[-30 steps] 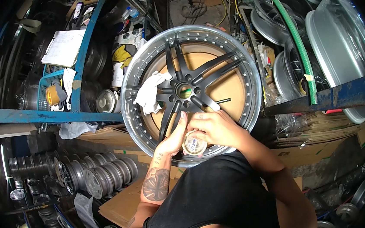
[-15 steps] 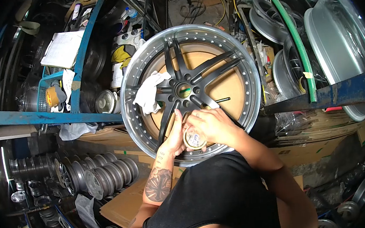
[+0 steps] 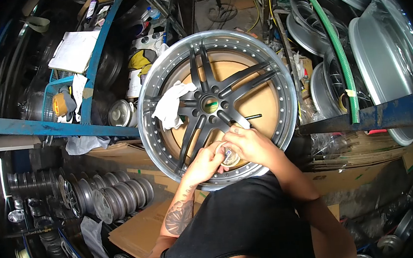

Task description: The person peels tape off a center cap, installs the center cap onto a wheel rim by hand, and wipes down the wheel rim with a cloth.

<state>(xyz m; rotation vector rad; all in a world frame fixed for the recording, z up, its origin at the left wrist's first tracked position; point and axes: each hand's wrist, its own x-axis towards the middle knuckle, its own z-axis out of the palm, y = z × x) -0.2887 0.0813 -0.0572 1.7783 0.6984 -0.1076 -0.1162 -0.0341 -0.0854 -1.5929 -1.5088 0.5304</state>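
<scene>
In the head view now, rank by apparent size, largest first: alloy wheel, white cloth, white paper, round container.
1. Alloy wheel, clearly
2. White cloth and white paper: too alike to rank
3. Round container: smallest visible area, partly hidden

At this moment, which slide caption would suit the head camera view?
Left hand and right hand hold a round container over a spoked wheel bearing a white cloth.
</scene>
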